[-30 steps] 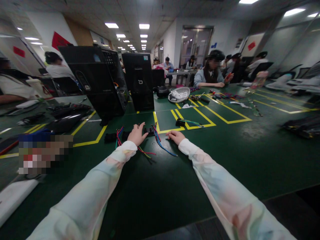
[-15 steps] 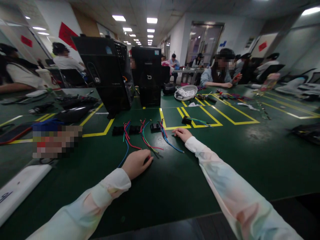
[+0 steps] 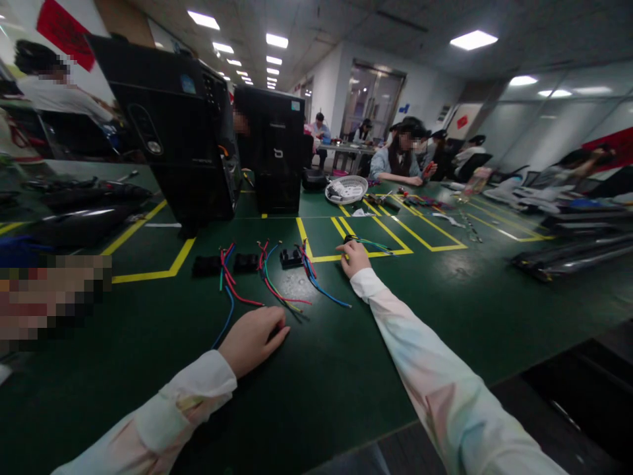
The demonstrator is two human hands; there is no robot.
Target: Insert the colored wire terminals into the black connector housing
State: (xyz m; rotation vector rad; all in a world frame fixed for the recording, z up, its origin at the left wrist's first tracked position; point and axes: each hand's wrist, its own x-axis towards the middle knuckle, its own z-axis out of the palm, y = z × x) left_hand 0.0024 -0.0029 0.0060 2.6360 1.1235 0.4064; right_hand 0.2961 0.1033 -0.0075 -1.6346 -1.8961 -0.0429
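Observation:
My right hand [image 3: 355,258] is at a small black plastic block [image 3: 349,238] with green and blue wires [image 3: 373,247] trailing to the right. Its fingers are bent around the block's near side and hide most of it. My left hand [image 3: 254,340] rests on the green table, loosely curled with the thumb apart and nothing in it. Beyond it lie three more black blocks in a row: a left one [image 3: 206,265], a middle one [image 3: 246,262] and a right one [image 3: 291,258]. Red, blue and green wires [image 3: 270,284] fan out from them towards me.
Two black computer towers [image 3: 173,132] [image 3: 274,152] stand at the back left. A white basket [image 3: 346,189] sits beyond the yellow tape lines [image 3: 366,256]. Dark flat parts [image 3: 564,254] lie at the right. Across the table sits a person [image 3: 403,158].
My right hand has moved forward to the black block with green and blue wires. My left hand stays on the table. The view has turned to the right.

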